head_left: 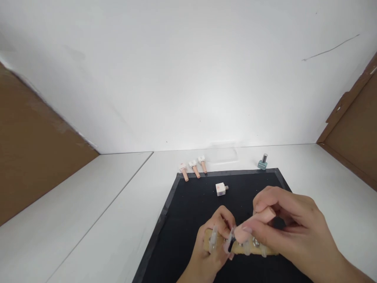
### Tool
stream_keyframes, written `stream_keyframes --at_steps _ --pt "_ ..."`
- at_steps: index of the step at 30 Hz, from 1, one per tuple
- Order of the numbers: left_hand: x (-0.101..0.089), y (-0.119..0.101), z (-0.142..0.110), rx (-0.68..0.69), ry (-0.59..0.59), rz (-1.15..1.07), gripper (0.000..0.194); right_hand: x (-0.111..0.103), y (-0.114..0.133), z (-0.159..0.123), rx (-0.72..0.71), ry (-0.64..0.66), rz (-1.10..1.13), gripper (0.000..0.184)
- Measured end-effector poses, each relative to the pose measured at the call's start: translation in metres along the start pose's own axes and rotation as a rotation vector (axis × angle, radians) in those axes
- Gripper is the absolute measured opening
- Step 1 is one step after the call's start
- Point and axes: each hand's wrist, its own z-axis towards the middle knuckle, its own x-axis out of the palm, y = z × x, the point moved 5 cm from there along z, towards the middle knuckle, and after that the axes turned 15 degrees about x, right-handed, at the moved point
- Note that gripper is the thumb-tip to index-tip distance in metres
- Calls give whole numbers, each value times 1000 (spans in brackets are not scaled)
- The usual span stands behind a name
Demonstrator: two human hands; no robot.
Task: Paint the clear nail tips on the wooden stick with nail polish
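Note:
My left hand [210,251] grips the left end of a tan wooden bar [209,237] that carries several clear nail tips on metal posts. My right hand [290,228] pinches a pink cylindrical cap or brush handle [255,225] and holds its dark tip against one clear nail tip near the bar's middle. Both hands hover over the near part of a black mat [191,212]. A small white cube-shaped bottle [220,189] without its cap lies on the mat further back.
Three pink bottles with white ends [193,168] lie in a row at the mat's far edge. A teal nail polish bottle [262,162] stands at the far right corner. White table [103,204], white wall, brown panels on both sides.

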Motion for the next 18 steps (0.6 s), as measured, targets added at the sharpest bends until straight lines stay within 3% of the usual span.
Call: stream_keyframes --at_steps 4,18 --pt "1 -1 -1 26 9 -14 36 -1 1 1 -35 -66 27 23" --pt "7 -7 -1 48 70 -43 35 -3 2 -1 -35 -84 22 22"
